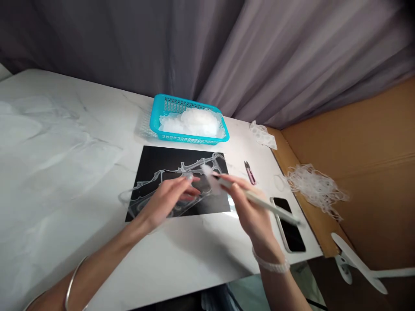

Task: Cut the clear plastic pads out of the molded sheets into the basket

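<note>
My right hand (pixel 249 205) is closed around a long pale pen-like tool (pixel 270 208), which points up and to the left. A small blurred whitish piece (pixel 209 172) shows at the tool's tip; I cannot tell whether it is attached. My left hand (pixel 171 194) hovers over the black sheet (pixel 155 160), with its fingers apart and nothing visible in them. Beneath the hands, a translucent white lace-like piece (pixel 196 164) with scalloped edges lies on the sheet. Its lower part is partly hidden by the left hand.
Behind the sheet stands a blue basket (pixel 156 116) holding whitish translucent pieces. To the right lie thread snips (pixel 250 172), a phone (pixel 290 229), a crumpled white scrap (pixel 263 136) and tangled white strips (pixel 316 185). A sheer whitish fabric (pixel 65 134) covers the left side. A grey curtain (pixel 129 43) hangs behind.
</note>
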Available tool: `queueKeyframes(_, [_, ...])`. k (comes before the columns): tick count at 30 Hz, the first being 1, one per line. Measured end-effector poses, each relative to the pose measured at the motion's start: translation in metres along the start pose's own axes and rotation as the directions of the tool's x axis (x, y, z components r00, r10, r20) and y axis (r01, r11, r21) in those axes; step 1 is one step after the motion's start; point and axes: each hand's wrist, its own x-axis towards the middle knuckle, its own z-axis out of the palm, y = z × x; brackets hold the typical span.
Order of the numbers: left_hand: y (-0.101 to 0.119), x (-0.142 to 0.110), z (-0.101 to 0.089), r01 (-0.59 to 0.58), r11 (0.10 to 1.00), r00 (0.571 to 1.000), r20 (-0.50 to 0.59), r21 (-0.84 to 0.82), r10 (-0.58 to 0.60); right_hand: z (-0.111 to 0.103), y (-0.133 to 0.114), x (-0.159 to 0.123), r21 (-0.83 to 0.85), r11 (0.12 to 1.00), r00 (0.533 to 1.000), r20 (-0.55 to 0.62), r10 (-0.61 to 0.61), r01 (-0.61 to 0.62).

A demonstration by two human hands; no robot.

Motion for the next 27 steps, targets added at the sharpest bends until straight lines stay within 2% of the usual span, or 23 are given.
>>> queueKeyframes(1, [0.002,0.001,0.001,0.123,0.973,0.991,0.066,-0.194,-0.112,0.006,-0.008,-0.006,-0.102,0.995,0.988,0.157,0.008,0.008])
queueKeyframes(2, [0.001,0.002,0.000,0.208,0.921,0.976,0.125,-0.329,-0.176,0.010,-0.015,-0.010,-0.166,0.986,0.961,0.274,0.027,0.020])
queueKeyframes(3, [0.000,0.003,-0.001,0.246,0.881,0.968,0.148,-0.405,-0.202,0.011,-0.019,-0.012,-0.190,0.981,0.943,0.330,0.039,0.026])
queueKeyframes(4, [-0.003,0.004,-0.004,0.250,0.866,0.968,0.140,-0.433,-0.209,0.010,-0.021,-0.012,-0.193,0.981,0.945,0.325,0.045,0.020])
queueKeyframes(5, [-0.007,0.005,-0.006,0.236,0.872,0.972,0.117,-0.430,-0.206,0.009,-0.021,-0.010,-0.183,0.983,0.965,0.259,0.040,0.008])
queueKeyframes(7, [-0.012,0.006,-0.010,0.206,0.904,0.979,0.075,-0.375,-0.192,0.006,-0.013,0.001,-0.191,0.982,0.999,0.038,0.016,-0.009])
queueKeyframes(9, [-0.015,0.006,-0.012,0.201,0.933,0.979,0.052,-0.300,-0.195,0.006,-0.002,0.018,-0.271,0.962,0.995,-0.099,0.014,-0.041])
queueKeyframes(10, [-0.015,0.006,-0.011,0.199,0.943,0.980,0.040,-0.265,-0.196,0.008,0.004,0.026,-0.305,0.950,0.994,-0.107,0.029,-0.061])
queueKeyframes(12, [-0.014,0.005,-0.010,0.191,0.959,0.982,0.024,-0.209,-0.190,0.014,0.014,0.039,-0.309,0.946,0.995,-0.035,0.096,-0.102])
queueKeyframes(14, [-0.012,0.004,-0.009,0.178,0.970,0.984,0.018,-0.167,-0.177,0.020,0.020,0.046,-0.233,0.962,0.986,0.054,0.158,-0.142])
queueKeyframes(17, [-0.012,0.004,-0.007,0.154,0.981,0.988,-0.004,-0.118,-0.155,0.026,0.027,0.047,-0.125,0.981,0.980,0.114,0.166,-0.151])
queueKeyframes(19, [-0.014,0.003,-0.004,0.111,0.989,0.993,-0.029,-0.100,-0.114,0.029,0.031,0.044,-0.108,0.987,0.986,0.099,0.133,-0.122])
queueKeyframes(22, [-0.017,-0.001,0.004,-0.020,1.000,0.992,-0.127,0.014,0.022,0.033,0.038,0.040,-0.206,0.977,0.998,0.021,0.061,-0.056])
queueKeyframes(25, [-0.016,-0.007,0.010,-0.117,0.980,0.948,-0.274,0.162,0.159,0.029,0.044,0.039,-0.311,0.950,0.998,-0.050,-0.032,0.014])
queueKeyframes(27, [-0.011,-0.010,0.010,-0.134,0.985,0.930,-0.330,0.111,0.164,0.017,0.047,0.041,-0.339,0.940,0.992,-0.106,-0.068,0.028])
